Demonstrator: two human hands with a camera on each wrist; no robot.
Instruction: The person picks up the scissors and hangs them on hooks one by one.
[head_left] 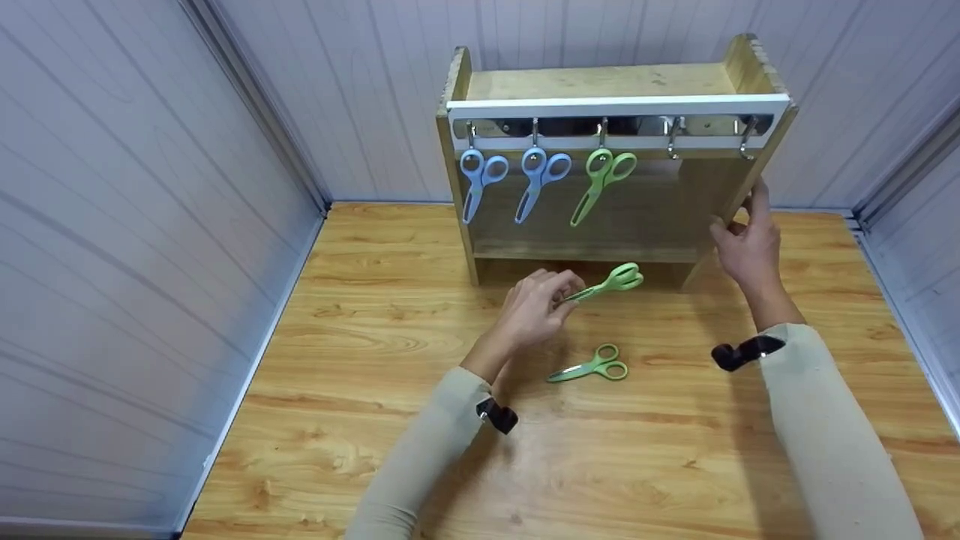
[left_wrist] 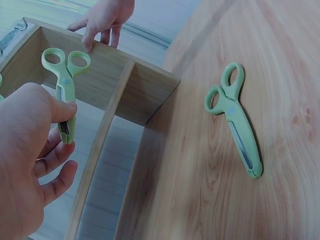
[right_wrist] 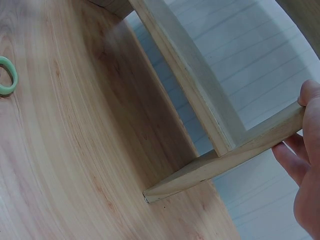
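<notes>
My left hand [head_left: 536,306] pinches a pair of green scissors [head_left: 621,277] by the blade end, with the handle loops pointing away from the fingers. In the left wrist view these scissors [left_wrist: 66,90] stand nearly upright between thumb and fingers. With my right hand [head_left: 750,240] I grip the right side panel of a wooden rack [head_left: 709,268], thumb on one face and fingers on the other. A second pair of green scissors [head_left: 592,366] lies on the wood-grain surface below the left hand. On the rack's hooks hang two blue scissors [head_left: 534,180] and one green pair [head_left: 598,180].
Two hooks [head_left: 673,139] at the right end of the rack's white rail [head_left: 637,106] bear nothing. The rack stands near the back panelled wall [head_left: 375,90]. More panelled walls rise at left and right of the wood-grain surface [head_left: 337,450].
</notes>
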